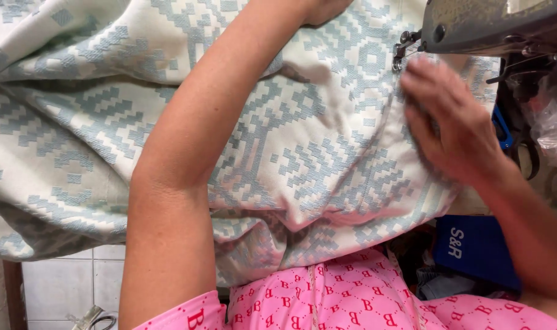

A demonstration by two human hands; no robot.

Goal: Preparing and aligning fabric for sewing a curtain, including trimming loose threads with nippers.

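I see my right hand [452,125] lying flat, fingers spread loosely, pressing the patterned cloth [303,153] just below the sewing machine [492,24]. The pale blue and cream cloth covers the whole desk and drapes over my lap. My left hand [324,9] is cut off at the top edge, so I cannot tell its grip. My left forearm crosses over the cloth. A blue box [474,244] sits lower right
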